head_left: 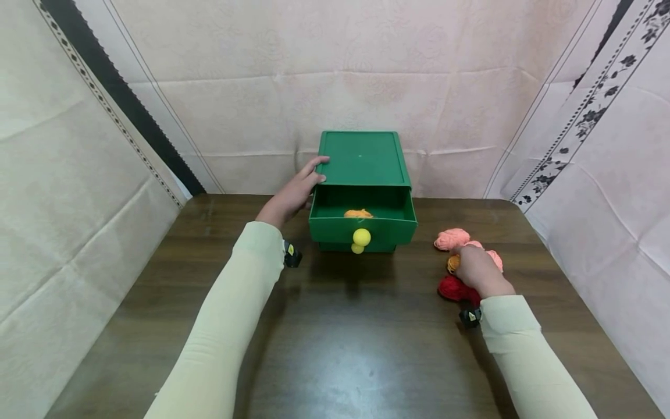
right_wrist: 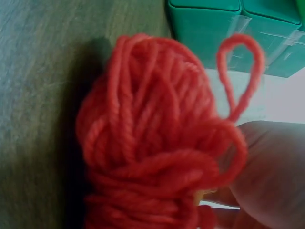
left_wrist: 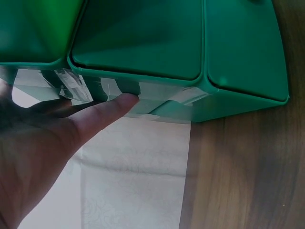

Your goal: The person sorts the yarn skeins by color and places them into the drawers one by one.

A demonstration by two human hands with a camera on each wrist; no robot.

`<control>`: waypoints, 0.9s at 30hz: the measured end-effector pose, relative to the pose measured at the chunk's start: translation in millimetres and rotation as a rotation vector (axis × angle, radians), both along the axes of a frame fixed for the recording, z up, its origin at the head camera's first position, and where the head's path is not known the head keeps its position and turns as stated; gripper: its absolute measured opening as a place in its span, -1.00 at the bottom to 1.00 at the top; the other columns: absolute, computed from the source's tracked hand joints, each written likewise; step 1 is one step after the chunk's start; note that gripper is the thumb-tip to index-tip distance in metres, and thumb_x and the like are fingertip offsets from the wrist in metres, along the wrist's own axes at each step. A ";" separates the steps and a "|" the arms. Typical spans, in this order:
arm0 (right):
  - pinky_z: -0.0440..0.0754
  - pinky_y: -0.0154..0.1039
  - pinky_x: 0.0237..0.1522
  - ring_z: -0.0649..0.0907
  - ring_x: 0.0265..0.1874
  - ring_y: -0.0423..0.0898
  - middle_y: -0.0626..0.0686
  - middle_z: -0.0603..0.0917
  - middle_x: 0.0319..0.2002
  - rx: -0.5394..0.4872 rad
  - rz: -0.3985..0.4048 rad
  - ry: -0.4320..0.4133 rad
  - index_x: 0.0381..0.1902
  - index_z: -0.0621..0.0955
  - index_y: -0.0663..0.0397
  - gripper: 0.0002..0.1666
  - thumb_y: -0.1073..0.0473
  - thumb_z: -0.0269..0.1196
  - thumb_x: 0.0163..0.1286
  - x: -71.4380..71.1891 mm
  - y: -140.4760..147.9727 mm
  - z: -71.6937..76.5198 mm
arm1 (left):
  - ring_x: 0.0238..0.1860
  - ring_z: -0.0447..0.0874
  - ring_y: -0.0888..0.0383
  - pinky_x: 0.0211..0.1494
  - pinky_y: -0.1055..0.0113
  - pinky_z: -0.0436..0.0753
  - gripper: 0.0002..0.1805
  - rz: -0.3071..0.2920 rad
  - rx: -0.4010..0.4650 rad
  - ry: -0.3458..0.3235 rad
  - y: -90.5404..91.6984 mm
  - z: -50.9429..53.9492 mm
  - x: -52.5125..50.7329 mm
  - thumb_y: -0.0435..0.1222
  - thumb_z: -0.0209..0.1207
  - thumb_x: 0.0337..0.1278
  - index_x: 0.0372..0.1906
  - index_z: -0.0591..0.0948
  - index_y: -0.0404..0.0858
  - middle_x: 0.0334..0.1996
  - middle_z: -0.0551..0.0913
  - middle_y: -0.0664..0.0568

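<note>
A green drawer box (head_left: pixel 361 157) stands at the back of the table, its upper drawer (head_left: pixel 335 226) pulled out with orange yarn (head_left: pixel 358 213) inside. My left hand (head_left: pixel 295 195) rests against the box's left side, fingers extended; the left wrist view shows the fingers (left_wrist: pixel 107 110) on its taped side. On the right, my right hand (head_left: pixel 478 267) reaches down over the yarn skeins, close to a yellow-orange one (head_left: pixel 452 264). Pink yarn (head_left: pixel 451 238) lies behind it and red yarn (head_left: pixel 455 289) in front. Red yarn (right_wrist: pixel 147 129) fills the right wrist view; the fingertips are hidden there.
Yellow round knobs (head_left: pixel 361 237) stick out from the drawer fronts. The brown wooden table (head_left: pixel 335 349) reaches back to a pale cloth (head_left: pixel 366 52) behind the box, and cloth also hangs at both sides.
</note>
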State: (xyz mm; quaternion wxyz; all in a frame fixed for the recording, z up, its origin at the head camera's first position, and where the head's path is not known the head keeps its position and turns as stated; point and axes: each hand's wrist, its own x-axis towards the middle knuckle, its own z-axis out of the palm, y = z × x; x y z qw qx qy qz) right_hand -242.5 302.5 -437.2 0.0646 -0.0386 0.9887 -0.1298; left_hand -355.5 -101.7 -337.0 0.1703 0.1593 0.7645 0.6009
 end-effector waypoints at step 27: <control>0.55 0.20 -0.09 0.58 -0.20 0.22 0.40 0.53 0.01 -0.040 0.006 0.223 0.16 0.53 0.29 -0.50 0.28 0.30 0.25 20.1 -11.2 29.6 | 0.38 0.22 -0.12 0.20 -0.19 0.47 -0.51 0.013 -0.006 -0.010 0.7 1.0 2.5 -0.01 -0.16 0.41 0.33 0.15 0.51 0.52 -0.08 0.12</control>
